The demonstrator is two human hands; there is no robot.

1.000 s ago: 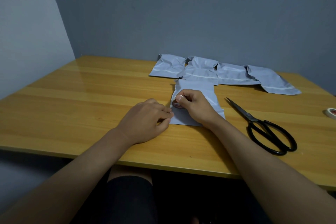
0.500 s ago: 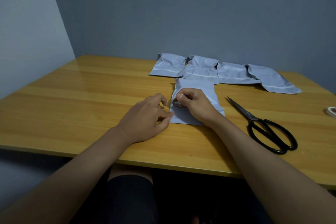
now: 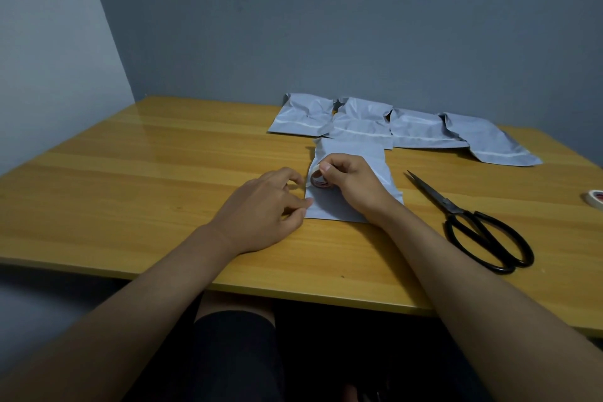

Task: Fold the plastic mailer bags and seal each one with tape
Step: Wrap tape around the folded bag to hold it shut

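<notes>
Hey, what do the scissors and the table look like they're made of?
Scissors: apparently metal, with dull grey blades and glossy black looped handles, perhaps painted or coated. Table: looks like wood or wood laminate, honey-coloured with plank-like grain and a glossy finish that reflects the wall.

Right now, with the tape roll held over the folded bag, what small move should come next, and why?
Probably the left hand should pinch the loose tape end and draw a short strip off the tape roll. The right hand grips the roll on the folded bag, the left fingers sit just beside it, and the scissors lie untouched on the table.
</notes>
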